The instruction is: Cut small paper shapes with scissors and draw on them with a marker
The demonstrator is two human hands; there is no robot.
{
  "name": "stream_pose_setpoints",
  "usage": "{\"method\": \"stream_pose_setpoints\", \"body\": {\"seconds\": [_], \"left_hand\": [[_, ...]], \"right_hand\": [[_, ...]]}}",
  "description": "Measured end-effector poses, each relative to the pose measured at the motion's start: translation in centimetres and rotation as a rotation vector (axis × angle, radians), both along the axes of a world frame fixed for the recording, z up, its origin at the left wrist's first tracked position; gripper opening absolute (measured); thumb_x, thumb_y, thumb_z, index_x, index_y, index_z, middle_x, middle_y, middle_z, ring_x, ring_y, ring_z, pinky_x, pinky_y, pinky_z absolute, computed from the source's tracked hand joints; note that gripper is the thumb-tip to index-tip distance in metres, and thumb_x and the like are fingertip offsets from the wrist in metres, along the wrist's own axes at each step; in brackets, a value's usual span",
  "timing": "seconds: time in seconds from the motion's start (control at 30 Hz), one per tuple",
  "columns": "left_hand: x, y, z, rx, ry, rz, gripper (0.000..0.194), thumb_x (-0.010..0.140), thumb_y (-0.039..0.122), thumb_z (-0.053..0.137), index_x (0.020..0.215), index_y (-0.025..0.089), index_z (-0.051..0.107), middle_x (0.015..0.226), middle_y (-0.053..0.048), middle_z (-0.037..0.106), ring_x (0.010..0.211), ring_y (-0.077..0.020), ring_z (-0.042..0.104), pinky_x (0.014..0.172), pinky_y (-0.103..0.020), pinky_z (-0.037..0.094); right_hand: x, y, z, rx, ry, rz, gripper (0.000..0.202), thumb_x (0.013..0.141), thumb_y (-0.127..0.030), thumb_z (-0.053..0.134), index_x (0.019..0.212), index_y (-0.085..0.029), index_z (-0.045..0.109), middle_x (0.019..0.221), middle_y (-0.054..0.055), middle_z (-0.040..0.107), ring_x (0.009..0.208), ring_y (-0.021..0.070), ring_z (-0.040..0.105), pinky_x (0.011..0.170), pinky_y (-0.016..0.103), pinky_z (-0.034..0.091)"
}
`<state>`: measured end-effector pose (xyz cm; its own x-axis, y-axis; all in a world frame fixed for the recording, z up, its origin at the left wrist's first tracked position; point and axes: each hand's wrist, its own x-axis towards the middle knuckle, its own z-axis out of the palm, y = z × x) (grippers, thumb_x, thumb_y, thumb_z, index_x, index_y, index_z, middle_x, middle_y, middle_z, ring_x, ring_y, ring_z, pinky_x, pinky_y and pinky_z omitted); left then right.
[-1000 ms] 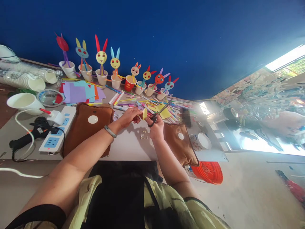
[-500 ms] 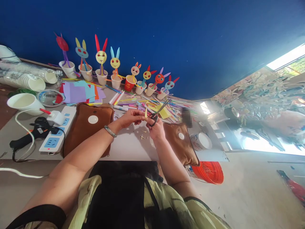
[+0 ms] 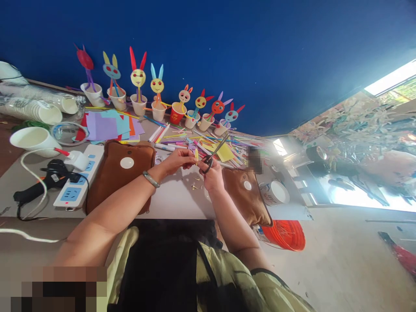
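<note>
Moved: dark metal scissors [image 3: 220, 145] have drifted left; yellow paper piece [image 3: 196, 156] has turned edge-on.
Left hand [image 3: 177, 162]: pinching the piece, between both hands.
Right hand [image 3: 213, 175]: curled around the scissors' handles.
Axes: piece roughly upright; blades point far-right.
Near edge: white surface [image 3: 175, 199] between two brown plush cushions [image 3: 121, 186].

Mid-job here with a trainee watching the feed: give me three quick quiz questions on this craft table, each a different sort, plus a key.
1. True or false: the left hand pinches a small yellow piece while the right hand holds black-handled metal scissors.
2. Which wrist wears the smooth grey-green bangle? A: left. B: right.
3. Fill in: under the rabbit-eared figures, the only cup not white is ____.
Key: 1 true; 2 A; 3 red.
</note>
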<state>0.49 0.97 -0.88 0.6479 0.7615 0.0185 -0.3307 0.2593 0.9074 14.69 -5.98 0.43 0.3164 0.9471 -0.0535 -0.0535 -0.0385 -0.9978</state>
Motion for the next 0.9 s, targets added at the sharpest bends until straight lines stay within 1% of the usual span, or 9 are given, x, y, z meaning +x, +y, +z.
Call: {"method": "stream_pose_setpoints", "body": {"seconds": [0.13,0.33,0.47,0.63,0.9], "left_hand": [[0.01,0.0,0.04,0.017,-0.003,0.029,0.032,0.065,0.035,0.08,0.062,0.015,0.055,0.052,0.004,0.051,0.046,-0.0054,0.045,0.045,-0.02,0.028],[0.06,-0.19,0.3,0.075,0.024,0.096,0.03,0.067,0.033,0.078,0.061,0.015,0.055,0.049,0.005,0.049,0.044,-0.005,0.042,0.045,-0.02,0.028],[0.24,-0.27,0.1,0.04,0.03,0.092,0.031,0.064,0.034,0.081,0.062,0.015,0.056,0.051,0.005,0.049,0.044,-0.0046,0.043,0.045,-0.02,0.027],[0.08,-0.05,0.22,-0.018,0.015,0.073,0.032,0.065,0.035,0.081,0.066,0.015,0.056,0.054,0.005,0.051,0.045,-0.0052,0.045,0.044,-0.02,0.027],[-0.03,0.19,0.47,-0.013,0.011,0.167,0.038,0.062,0.042,0.083,0.066,0.015,0.057,0.055,0.005,0.052,0.044,-0.0042,0.044,0.043,-0.02,0.027]], "right_hand": [[-0.11,-0.19,-0.12,0.015,-0.049,-0.013,0.038,0.064,-0.047,0.077,0.072,-0.023,0.05,0.06,-0.007,0.045,0.048,0.0078,0.036,0.046,0.025,0.031],[-0.3,-0.28,-0.36,0.044,-0.066,-0.036,0.04,0.064,-0.048,0.079,0.074,-0.023,0.049,0.062,-0.006,0.048,0.05,0.0079,0.039,0.048,0.025,0.033],[-0.24,-0.22,-0.45,0.009,-0.089,-0.049,0.041,0.062,-0.047,0.079,0.075,-0.023,0.049,0.062,-0.006,0.052,0.053,0.009,0.041,0.05,0.024,0.033],[-0.15,-0.43,-0.53,-0.002,-0.035,-0.027,0.038,0.059,-0.04,0.081,0.074,-0.022,0.051,0.065,-0.005,0.056,0.056,0.0096,0.045,0.053,0.025,0.033],[-0.06,-0.66,-0.59,-0.023,-0.005,-0.025,0.038,0.056,-0.037,0.082,0.074,-0.021,0.052,0.062,-0.007,0.057,0.053,0.0075,0.042,0.053,0.023,0.032]]}}
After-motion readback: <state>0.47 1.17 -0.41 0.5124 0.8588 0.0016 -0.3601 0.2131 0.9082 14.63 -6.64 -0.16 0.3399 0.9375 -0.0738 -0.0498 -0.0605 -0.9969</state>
